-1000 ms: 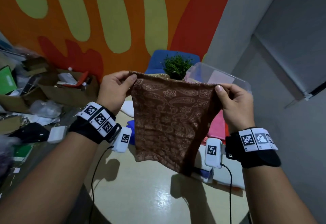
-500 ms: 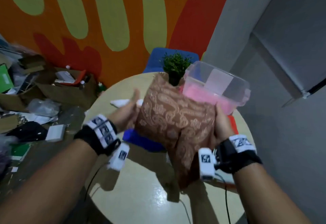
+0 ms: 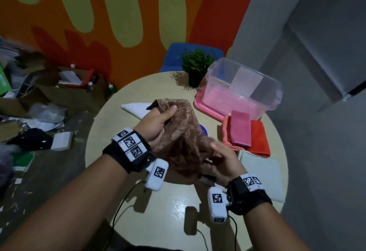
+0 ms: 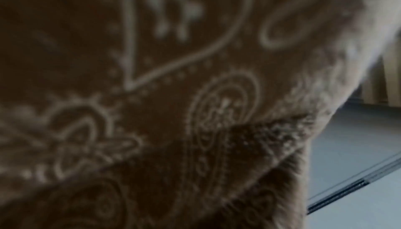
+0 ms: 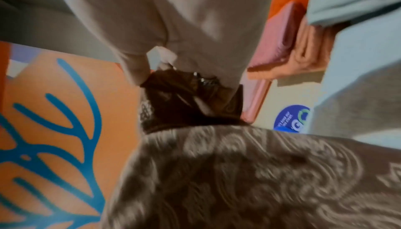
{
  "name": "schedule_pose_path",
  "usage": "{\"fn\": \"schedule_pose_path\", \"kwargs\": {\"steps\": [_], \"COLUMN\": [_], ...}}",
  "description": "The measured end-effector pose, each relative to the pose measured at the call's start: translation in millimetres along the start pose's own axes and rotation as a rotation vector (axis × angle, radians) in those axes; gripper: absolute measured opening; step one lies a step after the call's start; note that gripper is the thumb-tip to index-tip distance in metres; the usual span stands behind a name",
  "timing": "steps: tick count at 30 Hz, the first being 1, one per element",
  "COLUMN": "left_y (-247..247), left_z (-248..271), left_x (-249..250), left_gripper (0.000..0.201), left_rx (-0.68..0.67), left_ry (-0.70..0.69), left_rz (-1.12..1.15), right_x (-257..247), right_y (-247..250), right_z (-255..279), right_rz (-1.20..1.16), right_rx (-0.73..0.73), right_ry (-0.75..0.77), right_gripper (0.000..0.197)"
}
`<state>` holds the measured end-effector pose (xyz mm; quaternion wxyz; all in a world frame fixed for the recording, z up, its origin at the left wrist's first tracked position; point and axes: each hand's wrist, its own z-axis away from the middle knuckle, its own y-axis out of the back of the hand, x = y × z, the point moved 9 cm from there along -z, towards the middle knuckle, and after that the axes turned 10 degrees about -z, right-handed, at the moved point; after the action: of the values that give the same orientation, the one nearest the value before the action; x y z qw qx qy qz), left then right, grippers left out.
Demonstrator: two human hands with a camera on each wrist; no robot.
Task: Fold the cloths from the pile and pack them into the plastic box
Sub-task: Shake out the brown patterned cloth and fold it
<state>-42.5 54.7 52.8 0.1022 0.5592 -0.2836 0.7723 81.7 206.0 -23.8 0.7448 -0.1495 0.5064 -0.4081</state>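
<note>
Folding the brown patterned cloth [image 3: 181,132] in mid-air above the round worktop [image 3: 111,132].

The left hand [image 3: 156,124] pinches its top edge; the right hand [image 3: 221,158] curls round the lower end, so next seems to be bringing the ends together. The plastic box [image 3: 245,88] stands far right, folded cloths [image 3: 247,132] lying in front of it, a potted plant [image 3: 196,66] beside.

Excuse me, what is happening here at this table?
A person is folding a brown patterned cloth above a round table. The left hand grips its upper part, and the right hand holds the lower part. A clear plastic box stands at the far right, near a small plant. Pink and orange folded cloths lie beside the box, not yet packed.
</note>
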Motion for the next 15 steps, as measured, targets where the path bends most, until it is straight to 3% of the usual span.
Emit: {"fn": "schedule_pose_path", "kwargs": {"steps": [2,6,9,11,13,15], "left_y": [0.4,-4.4,2.9,14.0,26.6,31.3], "left_z": [-3.4,-6.1,-7.4,-6.5,-6.7,-7.7], "left_x": [16.8,12.1,11.9,15.6,19.5,21.6], "left_gripper": [0.029,0.046,0.046,0.030,0.021,0.029], "left_rx": [0.003,-0.044,-0.090,-0.064,0.004,0.011], "left_ry": [-0.042,0.012,-0.023,-0.042,-0.032,-0.030], "left_rz": [0.022,0.074,-0.013,-0.096,-0.147,-0.213], "right_x": [-21.8,-23.5,-51.2,-74.7,-85.0,-81.8], "right_y": [-0.6,-31.9,-27.8,-21.3,-11.5,-13.8], "right_z": [-1.9,-0.1,-5.8,-7.5,-11.6,-11.5], "right_rz": [-0.146,-0.042,0.027,0.038,0.013,0.123], "right_rx": [0.011,-0.152,-0.056,-0.024,0.016,0.011], "right_ry": [0.115,0.067,0.230,0.309,0.310,0.282], "right_gripper": [0.031,0.022,0.031,0.038,0.028,0.020]}}
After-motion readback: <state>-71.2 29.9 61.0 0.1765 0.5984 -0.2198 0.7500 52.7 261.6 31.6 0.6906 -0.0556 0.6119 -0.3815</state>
